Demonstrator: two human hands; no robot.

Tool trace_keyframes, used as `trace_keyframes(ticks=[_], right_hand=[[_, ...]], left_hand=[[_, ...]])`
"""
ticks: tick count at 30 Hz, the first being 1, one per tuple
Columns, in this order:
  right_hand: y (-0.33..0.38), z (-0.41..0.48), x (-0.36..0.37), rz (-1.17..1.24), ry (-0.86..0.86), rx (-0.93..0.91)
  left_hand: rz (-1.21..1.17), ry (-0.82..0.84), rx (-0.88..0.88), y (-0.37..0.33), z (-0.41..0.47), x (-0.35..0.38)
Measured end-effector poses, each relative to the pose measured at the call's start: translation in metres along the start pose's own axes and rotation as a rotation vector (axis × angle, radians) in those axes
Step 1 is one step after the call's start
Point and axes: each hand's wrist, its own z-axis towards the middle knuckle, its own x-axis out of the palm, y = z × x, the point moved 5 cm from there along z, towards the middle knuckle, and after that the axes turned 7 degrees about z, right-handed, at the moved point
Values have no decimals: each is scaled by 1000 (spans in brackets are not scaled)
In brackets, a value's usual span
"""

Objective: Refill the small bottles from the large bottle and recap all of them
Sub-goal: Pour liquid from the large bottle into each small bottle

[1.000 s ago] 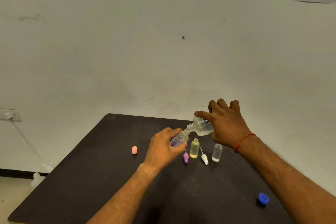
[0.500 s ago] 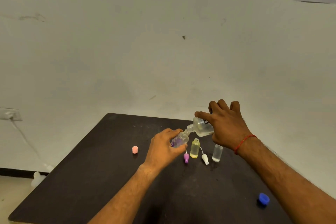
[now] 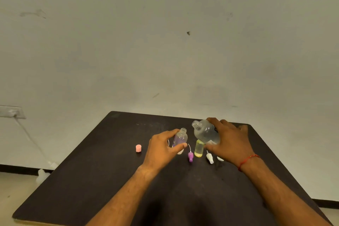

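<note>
Bottles, thin clear plastic, light, squeezable, uncapped: small bottle (image 3: pixel 180 138) upright in closed left hand (image 3: pixel 161 149), large bottle (image 3: pixel 206 132) tilted in closed right hand (image 3: pixel 230 143), best gripped mid-body, over table (image 3: pixel 91 180).

The dark counter (image 3: pixel 110 189) carried a pink cap (image 3: pixel 138 148) at nine o'clock, with a purple cap (image 3: pixel 190 157), a yellow bottle (image 3: pixel 198 149) and a white cap (image 3: pixel 209 158) clustered centrally toward twelve.
</note>
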Motion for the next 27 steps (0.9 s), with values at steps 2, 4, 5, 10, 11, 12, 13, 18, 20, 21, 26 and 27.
trace_keyframes(ticks=[2, 4, 5, 10, 11, 12, 13, 18, 20, 21, 26, 27], right_hand=[[-5, -4, 8, 102, -6, 52], [-11, -8, 14, 198, -4, 101], [-14, -10, 17, 245, -7, 123], [-24, -21, 28, 420, -17, 186], [-26, -23, 31, 435, -14, 200], [-28, -24, 33, 448, -14, 214], [-31, -26, 35, 461, -15, 230], [-48, -35, 35, 510, -49, 279], [-56, -38, 33, 522, -69, 298], [-60, -39, 33, 528, -77, 307], [-81, -46, 34, 564, -100, 356], [-84, -46, 34, 572, -108, 365]], left_hand=[[-9, 6, -41, 11, 2, -1], [3, -2, -89, 22, 5, -3], [15, -4, -118, 28, 7, -4], [72, -16, -273, 71, 18, 0], [78, -14, -309, 80, 19, 2], [86, -12, -337, 88, 21, 3], [97, -7, -363, 94, 24, 6], [161, 40, -457, 116, 30, 22], [182, 58, -473, 122, 31, 28], [190, 66, -476, 125, 31, 30], [222, 85, -496, 133, 31, 38], [223, 81, -502, 134, 31, 38]])
